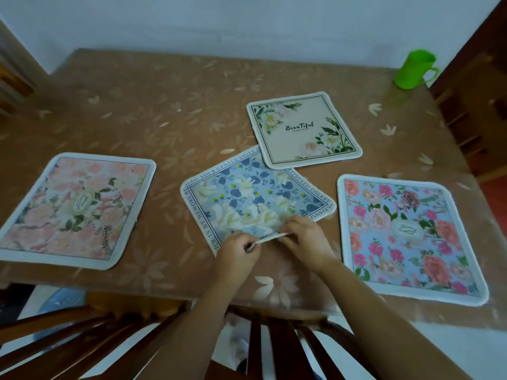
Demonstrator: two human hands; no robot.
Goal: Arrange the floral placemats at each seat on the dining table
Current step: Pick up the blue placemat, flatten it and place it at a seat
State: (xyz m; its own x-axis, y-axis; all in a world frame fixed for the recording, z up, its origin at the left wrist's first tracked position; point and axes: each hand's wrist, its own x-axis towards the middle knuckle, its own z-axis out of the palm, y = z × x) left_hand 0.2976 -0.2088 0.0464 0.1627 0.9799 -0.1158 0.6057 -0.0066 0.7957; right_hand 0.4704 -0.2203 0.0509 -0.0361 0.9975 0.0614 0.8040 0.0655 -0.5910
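Several floral placemats lie on the brown table (153, 111). A pink one (74, 209) is at the left, a blue one with pink roses (406, 237) at the right. A cream mat reading "Beautiful" (303, 128) sits further back, its near corner overlapping the blue-and-white mat (247, 198) in the middle, which lies turned like a diamond. My left hand (237, 252) and my right hand (306, 239) both pinch the near corner of that middle mat, lifting its edge off the table.
A green plastic cup (414, 69) stands at the back right of the table. Dark wooden chair backs (274, 344) are right below my arms at the near edge, and another chair (472, 111) stands at the right side. A white wall is behind.
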